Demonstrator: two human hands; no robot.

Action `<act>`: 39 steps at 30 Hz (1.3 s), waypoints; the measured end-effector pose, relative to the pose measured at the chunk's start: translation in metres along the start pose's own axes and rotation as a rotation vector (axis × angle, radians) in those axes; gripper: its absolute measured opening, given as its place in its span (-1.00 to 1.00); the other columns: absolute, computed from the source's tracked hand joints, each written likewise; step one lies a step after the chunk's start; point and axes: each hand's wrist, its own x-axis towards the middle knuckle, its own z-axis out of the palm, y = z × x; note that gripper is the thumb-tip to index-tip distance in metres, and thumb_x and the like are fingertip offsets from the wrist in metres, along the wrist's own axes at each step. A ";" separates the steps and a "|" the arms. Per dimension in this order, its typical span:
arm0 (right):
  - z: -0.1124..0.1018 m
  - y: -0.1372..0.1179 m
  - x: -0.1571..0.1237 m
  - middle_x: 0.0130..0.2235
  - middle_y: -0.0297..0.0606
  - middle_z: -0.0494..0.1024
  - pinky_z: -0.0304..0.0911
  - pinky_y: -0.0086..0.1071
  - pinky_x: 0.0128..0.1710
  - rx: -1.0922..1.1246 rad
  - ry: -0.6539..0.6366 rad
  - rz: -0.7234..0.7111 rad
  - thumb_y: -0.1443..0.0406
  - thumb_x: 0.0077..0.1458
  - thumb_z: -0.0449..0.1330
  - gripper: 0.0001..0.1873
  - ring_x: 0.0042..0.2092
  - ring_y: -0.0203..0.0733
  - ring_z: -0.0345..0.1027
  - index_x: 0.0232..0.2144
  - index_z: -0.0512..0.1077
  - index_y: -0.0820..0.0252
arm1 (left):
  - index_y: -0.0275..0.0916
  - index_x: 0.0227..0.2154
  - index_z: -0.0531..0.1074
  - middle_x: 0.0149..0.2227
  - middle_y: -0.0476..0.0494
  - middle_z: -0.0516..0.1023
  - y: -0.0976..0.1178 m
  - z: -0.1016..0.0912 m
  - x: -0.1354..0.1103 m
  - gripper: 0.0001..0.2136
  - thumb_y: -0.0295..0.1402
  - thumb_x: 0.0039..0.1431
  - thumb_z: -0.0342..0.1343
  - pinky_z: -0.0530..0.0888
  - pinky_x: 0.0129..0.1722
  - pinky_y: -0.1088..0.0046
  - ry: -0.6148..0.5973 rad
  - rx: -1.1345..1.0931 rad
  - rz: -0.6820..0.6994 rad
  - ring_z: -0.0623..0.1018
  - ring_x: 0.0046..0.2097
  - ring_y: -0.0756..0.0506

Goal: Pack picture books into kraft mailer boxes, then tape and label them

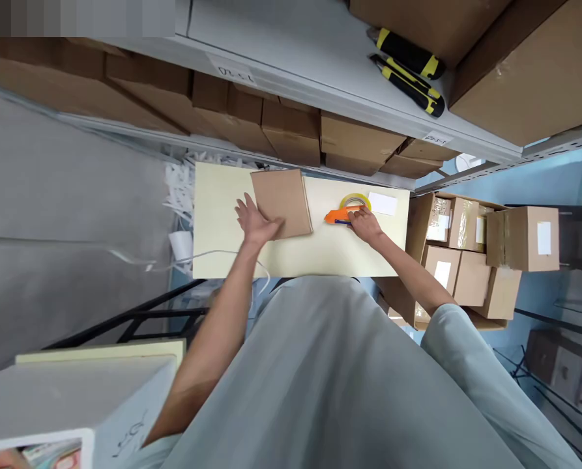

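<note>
A small closed brown cardboard box (283, 202) lies on a pale yellow table (222, 215). My left hand (254, 221) rests open against the box's near left edge, fingers spread. To the right, my right hand (366, 225) is closed on an orange tape dispenser (342, 213) that carries a roll of yellowish tape (356, 200). A white label (382, 203) lies on the table just beyond the dispenser.
Shredded white paper (180, 185) spills past the table's left edge. Brown boxes (291, 130) line the shelf behind. Two yellow-black cutters (410, 68) lie on the upper shelf. A carton of small labelled boxes (471, 260) stands right. A white box (75, 397) sits near left.
</note>
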 end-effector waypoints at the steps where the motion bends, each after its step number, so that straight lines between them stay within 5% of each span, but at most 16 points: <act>1: -0.001 -0.003 -0.003 0.11 0.32 0.69 0.12 0.07 0.43 0.000 -0.009 0.024 0.25 0.42 0.24 -0.46 0.21 0.30 0.54 0.29 0.44 0.57 | -0.24 0.64 -0.14 0.63 -0.65 -0.11 0.014 0.007 0.004 0.24 0.03 0.03 0.43 0.02 0.42 -0.65 0.056 0.009 -0.066 -0.12 0.64 -0.66; 5: -0.004 -0.009 -0.016 0.08 0.30 0.70 0.06 0.06 0.47 0.010 -0.023 0.092 0.25 0.41 0.26 -0.49 0.20 0.27 0.55 0.25 0.46 0.54 | -0.32 0.63 -0.16 0.64 -0.72 -0.44 0.059 0.044 0.014 0.30 0.18 0.03 0.42 -0.13 0.31 -0.82 0.014 -0.038 -0.168 -0.44 0.60 -0.77; 9: 0.001 -0.016 -0.028 0.07 0.29 0.71 0.09 0.05 0.47 0.041 -0.038 0.112 0.26 0.43 0.24 -0.54 0.17 0.25 0.57 0.22 0.47 0.53 | -0.34 0.63 -0.25 0.62 -0.80 -0.49 0.055 0.056 0.016 0.35 0.14 0.00 0.45 -0.26 0.34 -0.77 0.062 0.032 -0.225 -0.39 0.60 -0.79; 12: 0.016 -0.039 -0.033 0.07 0.26 0.71 0.11 0.05 0.46 0.051 -0.055 0.074 0.28 0.42 0.24 -0.57 0.16 0.24 0.58 0.21 0.49 0.49 | -0.35 0.63 -0.22 0.62 -0.79 -0.42 0.032 0.042 0.012 0.36 0.08 -0.06 0.48 -0.26 0.42 -0.66 0.045 0.159 -0.145 -0.26 0.61 -0.80; 16: 0.041 -0.087 -0.035 0.00 0.15 0.76 0.15 0.03 0.45 0.169 -0.041 0.022 0.38 0.37 0.25 -0.60 0.09 0.16 0.63 0.19 0.52 0.45 | -0.32 0.63 -0.10 0.64 -0.71 -0.30 0.008 0.010 0.003 0.34 0.05 -0.11 0.50 -0.19 0.49 -0.51 -0.122 0.334 0.088 -0.16 0.61 -0.76; 22: 0.064 -0.128 -0.046 -0.08 0.02 0.77 0.19 -0.07 0.44 0.316 -0.011 -0.076 0.47 0.36 0.16 -0.57 0.01 0.04 0.66 0.23 0.51 0.42 | -0.30 0.63 -0.06 0.65 -0.65 -0.26 -0.001 -0.019 -0.006 0.35 0.00 -0.18 0.52 -0.18 0.54 -0.36 -0.318 0.435 0.277 -0.18 0.63 -0.68; 26: 0.068 -0.107 -0.073 0.00 -0.01 0.77 0.19 -0.06 0.44 0.327 -0.071 -0.093 0.39 0.42 0.19 -0.61 0.07 0.05 0.65 0.24 0.51 0.29 | -0.34 0.63 -0.07 0.64 -0.68 -0.29 0.000 -0.019 -0.016 0.35 -0.01 -0.17 0.52 -0.18 0.55 -0.33 -0.359 0.461 0.284 -0.20 0.64 -0.67; 31: 0.062 -0.031 -0.103 0.01 0.22 0.74 0.12 -0.04 0.43 0.204 -0.165 0.000 0.29 0.43 0.24 -0.56 0.10 0.17 0.63 0.23 0.48 0.48 | -0.31 0.63 -0.06 0.65 -0.67 -0.27 0.001 -0.016 -0.029 0.35 -0.04 -0.18 0.54 -0.23 0.53 -0.39 -0.444 0.492 0.337 -0.26 0.64 -0.66; 35: 0.053 0.010 -0.084 0.06 0.25 0.72 0.08 0.02 0.43 0.118 -0.107 -0.012 0.32 0.47 0.16 -0.51 0.13 0.18 0.60 0.31 0.42 0.54 | -0.36 0.64 -0.13 0.65 -0.69 -0.32 0.003 -0.016 -0.031 0.42 -0.04 -0.19 0.57 -0.26 0.52 -0.43 -0.503 0.511 0.365 -0.33 0.64 -0.68; 39: 0.048 0.005 -0.044 0.04 0.13 0.75 0.08 0.04 0.45 0.055 -0.012 -0.075 0.49 0.43 -0.03 -0.50 0.09 0.10 0.61 0.32 0.42 0.53 | -0.39 0.64 -0.22 0.65 -0.66 -0.36 0.012 -0.010 -0.039 0.45 -0.02 -0.15 0.59 -0.35 0.54 -0.39 -0.618 0.547 0.437 -0.34 0.64 -0.63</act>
